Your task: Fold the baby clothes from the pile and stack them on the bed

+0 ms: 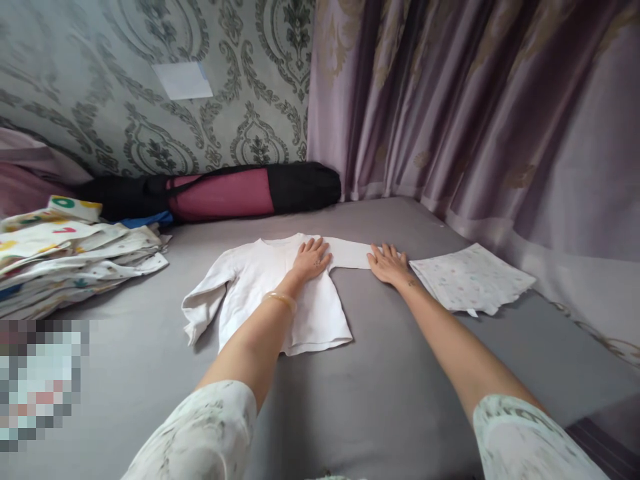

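Observation:
A small white long-sleeved shirt [320, 307] lies spread on the grey bed sheet [400, 387]. My left hand [313, 259] rests flat on its upper right part, near the shoulder, fingers stretched out. On the cuff end of the straightened right-side sleeve lies my right hand [388, 264], palm down with fingers spread; it covers the cuff. The shirt's other sleeve bends downward on the left, with a few creases. My left forearm hides part of the shirt's body and lower hem.
To the right lies a folded, lightly patterned white garment [473, 279]. A pile of printed clothes [80, 260] sits at the left. Along the wall rests a long black and maroon bag [220, 195]. Purple curtains [450, 107] hang at the right; a blurred patch covers the lower left.

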`<state>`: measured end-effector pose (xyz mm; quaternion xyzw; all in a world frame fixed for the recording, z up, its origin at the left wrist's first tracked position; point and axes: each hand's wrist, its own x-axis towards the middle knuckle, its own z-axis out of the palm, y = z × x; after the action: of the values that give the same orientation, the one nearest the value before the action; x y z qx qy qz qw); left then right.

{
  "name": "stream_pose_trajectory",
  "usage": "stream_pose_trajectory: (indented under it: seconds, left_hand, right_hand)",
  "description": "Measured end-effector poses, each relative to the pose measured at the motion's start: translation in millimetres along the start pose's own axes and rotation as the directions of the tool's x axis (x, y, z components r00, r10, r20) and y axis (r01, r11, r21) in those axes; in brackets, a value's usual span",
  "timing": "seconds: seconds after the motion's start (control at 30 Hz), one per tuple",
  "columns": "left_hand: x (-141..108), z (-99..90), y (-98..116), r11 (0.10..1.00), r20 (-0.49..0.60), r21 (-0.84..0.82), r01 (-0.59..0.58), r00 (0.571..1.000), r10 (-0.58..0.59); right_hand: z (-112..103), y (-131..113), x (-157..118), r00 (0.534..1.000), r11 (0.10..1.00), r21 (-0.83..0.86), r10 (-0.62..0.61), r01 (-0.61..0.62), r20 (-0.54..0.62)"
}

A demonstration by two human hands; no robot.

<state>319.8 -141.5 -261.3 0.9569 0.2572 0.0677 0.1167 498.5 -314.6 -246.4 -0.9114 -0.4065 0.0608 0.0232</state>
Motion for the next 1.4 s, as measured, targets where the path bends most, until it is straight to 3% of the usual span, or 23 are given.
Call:
stream_pose_trajectory:
  seconds: [0.17, 0.3, 0.43, 0.53, 0.63, 0.73, 0.83, 0.97, 1.03, 1.1, 1.17, 1.23, 1.33, 1.4]
  left_hand:
    - [-1.1, -9.6, 9.3, 0.998, 0.104, -0.043, 0.040, 0.994, -0.035]
    - [-25.4, -25.4, 11.9, 0.999, 0.109, -0.018, 0.038, 0.993, -0.035]
    - [-77.7, -46.7, -2.3, 0.995, 0.105, 0.097, 0.005, 0.994, -0.015]
    - [-125.3, -64.9, -21.7, 0.996, 0.061, 0.093, 0.001, 0.998, -0.006]
    - [-171.2, -80.9, -40.9, 1.000, -0.062, 0.001, 0.000, 0.998, 0.000]
    - [-209.4, -92.0, -58.0, 0.985, -0.191, -0.145, 0.098, 0.974, -0.125]
    - [-238.0, -97.8, -79.0, 0.907, -0.290, -0.300, 0.294, 0.878, -0.381]
    - [-265.4, -99.0, -115.5, 0.699, -0.249, -0.475, 0.535, 0.680, -0.690]
    - [-274.4, -98.2, -130.6, 0.612, -0.222, -0.490, 0.621, 0.589, -0.777]
    - [-278.6, -97.0, -139.1, 0.564, -0.194, -0.466, 0.681, 0.544, -0.817]
    - [-277.0, -95.2, -140.6, 0.551, -0.131, -0.433, 0.713, 0.555, -0.821]
    - [-270.9, -92.9, -137.2, 0.571, -0.067, -0.407, 0.712, 0.601, -0.797]
    - [-259.4, -88.0, -130.0, 0.621, -0.035, -0.355, 0.698, 0.654, -0.755]
    - [-253.6, -84.0, -126.6, 0.635, -0.069, -0.293, 0.715, 0.647, -0.760]
  right_hand:
    - [-10.3, -9.3, 4.5, 1.000, 1.000, -0.021, 0.020, -0.020, -0.006]
    - [-14.9, -60.7, 9.0, 0.969, 0.978, -0.035, -0.209, 0.206, -0.135]
    - [-5.0, -142.3, 9.3, 0.896, 0.895, 0.047, -0.442, 0.444, -0.046]
    - [4.7, -190.4, 14.4, 0.877, 0.874, 0.096, -0.480, 0.476, 0.022]
    - [13.8, -212.9, 24.6, 0.904, 0.899, 0.115, -0.427, 0.422, 0.025]
    - [22.5, -216.4, 34.0, 0.919, 0.914, 0.099, -0.394, 0.393, -0.011]
    - [28.6, -213.4, 39.2, 0.913, 0.910, 0.082, -0.406, 0.407, -0.034]
    - [28.3, -212.3, 42.6, 0.914, 0.910, 0.081, -0.406, 0.406, -0.013]
    - [24.7, -215.2, 42.6, 0.920, 0.916, 0.090, -0.393, 0.390, 0.015]
    - [20.5, -222.4, 40.2, 0.920, 0.916, 0.091, -0.391, 0.391, -0.014]
    - [17.4, -235.3, 35.1, 0.895, 0.892, 0.099, -0.431, 0.442, -0.112]
    - [16.2, -254.1, 28.5, 0.841, 0.835, 0.138, -0.507, 0.533, -0.188]
    - [18.1, -288.3, 19.0, 0.769, 0.728, 0.249, -0.616, 0.639, -0.171]
    - [21.3, -309.5, 14.7, 0.738, 0.674, 0.322, -0.659, 0.665, -0.144]
